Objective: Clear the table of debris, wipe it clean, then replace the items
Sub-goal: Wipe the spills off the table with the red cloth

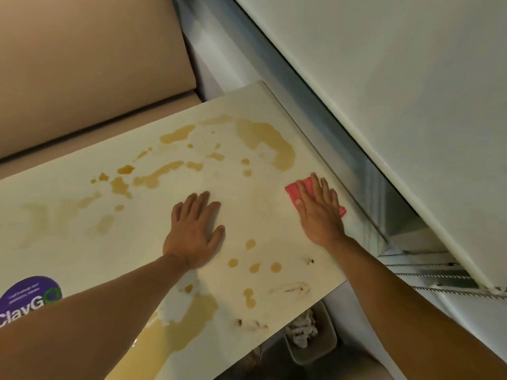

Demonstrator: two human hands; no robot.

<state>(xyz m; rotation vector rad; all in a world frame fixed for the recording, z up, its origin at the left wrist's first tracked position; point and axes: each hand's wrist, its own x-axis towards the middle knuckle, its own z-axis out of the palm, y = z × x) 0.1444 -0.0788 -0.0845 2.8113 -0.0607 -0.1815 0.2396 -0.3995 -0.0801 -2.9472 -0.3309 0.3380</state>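
Two hands: flat on the table (82,204).
Right hand (319,212): presses pink cloth (295,193), 3 o'clock, for wiping.
Left hand (196,231): empty, splayed, bracing.

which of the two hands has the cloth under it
The right hand, flat on a pink cloth near the cream table's right edge. The left hand lies flat on bare tabletop, nothing under it.

The white tabletop (82,204) lies open to the left and far side, only brown puddles (266,138) on it. The wall (384,78) crowds the right edge; the left hand (194,231) blocks the centre.
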